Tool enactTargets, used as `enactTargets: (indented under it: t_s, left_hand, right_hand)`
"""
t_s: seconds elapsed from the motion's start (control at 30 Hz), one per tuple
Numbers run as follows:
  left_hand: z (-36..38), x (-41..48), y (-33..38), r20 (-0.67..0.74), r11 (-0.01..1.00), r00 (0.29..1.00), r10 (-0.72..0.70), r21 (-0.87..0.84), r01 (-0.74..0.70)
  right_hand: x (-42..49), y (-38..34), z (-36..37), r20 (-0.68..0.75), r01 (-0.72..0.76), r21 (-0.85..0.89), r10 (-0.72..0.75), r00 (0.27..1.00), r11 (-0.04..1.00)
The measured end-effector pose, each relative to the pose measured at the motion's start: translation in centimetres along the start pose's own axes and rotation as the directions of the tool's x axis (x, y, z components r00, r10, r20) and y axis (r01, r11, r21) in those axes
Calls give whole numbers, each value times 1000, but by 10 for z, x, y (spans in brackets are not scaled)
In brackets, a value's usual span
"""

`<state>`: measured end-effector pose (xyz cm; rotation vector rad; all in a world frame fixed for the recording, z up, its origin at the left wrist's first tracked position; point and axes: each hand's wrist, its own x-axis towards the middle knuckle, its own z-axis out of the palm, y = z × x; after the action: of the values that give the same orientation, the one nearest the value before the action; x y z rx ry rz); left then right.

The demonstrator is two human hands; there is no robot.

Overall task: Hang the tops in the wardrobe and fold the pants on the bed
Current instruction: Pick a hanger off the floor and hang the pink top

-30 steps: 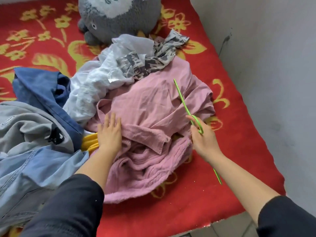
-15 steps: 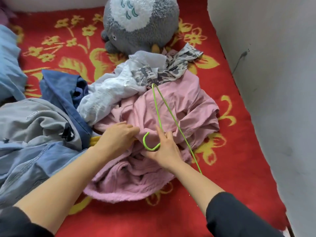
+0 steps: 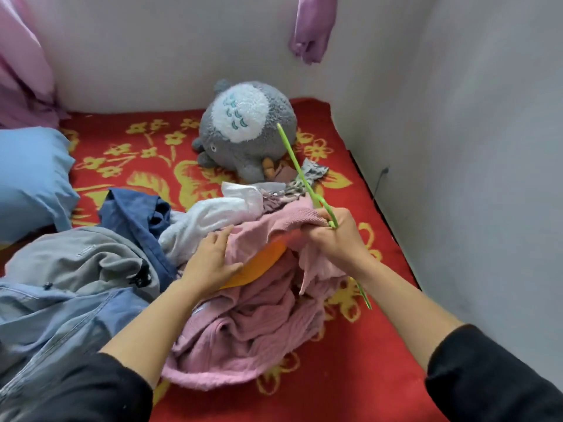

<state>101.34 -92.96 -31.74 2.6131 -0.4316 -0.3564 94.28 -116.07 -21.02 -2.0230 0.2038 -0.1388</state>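
Note:
A crumpled pink top (image 3: 253, 324) lies on the red flowered bed cover (image 3: 359, 379). My right hand (image 3: 338, 239) grips a thin green hanger (image 3: 300, 170) together with a lifted fold of the pink top; the hanger slants up toward the plush toy and its lower end pokes out below my wrist. My left hand (image 3: 210, 260) holds the pink fabric beside an orange piece (image 3: 262, 264) showing under it. A white garment (image 3: 210, 219), a patterned grey one (image 3: 297, 185), a dark blue garment (image 3: 137, 211) and grey and denim clothes (image 3: 67, 300) lie in the pile at left.
A grey plush toy (image 3: 246, 132) sits at the back of the bed. A blue pillow (image 3: 30, 178) lies at the left. White walls close the back and right sides. Purple cloth (image 3: 310, 35) hangs from above, and pink fabric (image 3: 21, 65) hangs at far left.
My right hand has lifted the hanger and a fold of the pink top, tilting the hanger upright. The left hand moved onto the fabric, exposing an orange piece. The view has tilted up.

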Motion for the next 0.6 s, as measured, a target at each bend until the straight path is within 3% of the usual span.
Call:
enactTargets:
  t_s: [0.13,0.2,0.27,0.37,0.5,0.6]
  left_hand:
    - [-3,-10,55,96,980,995,4,-200,16]
    - [-8,-16,74,26,944,999,-46,-326,52]
    - [-17,-19,79,-74,939,993,-94,-339,64]
    - [-45,-19,83,-164,933,986,-36,-358,-26]
    - [-116,-7,97,-178,845,977,114,-500,-190]
    - [-181,-4,115,-345,722,936,70,-630,-287]
  right_hand:
    - [-6,-49,-23,-16,147,-188,-153,988,971]
    - [-9,-73,-36,-79,163,-158,-177,981,974]
    - [-9,-95,-56,-171,166,-33,-169,971,986]
    - [-9,-124,-92,-265,202,36,-185,946,979]
    - [-5,-145,-130,-363,252,103,-200,910,962]
    - [4,-160,-150,-429,257,126,-181,885,958]
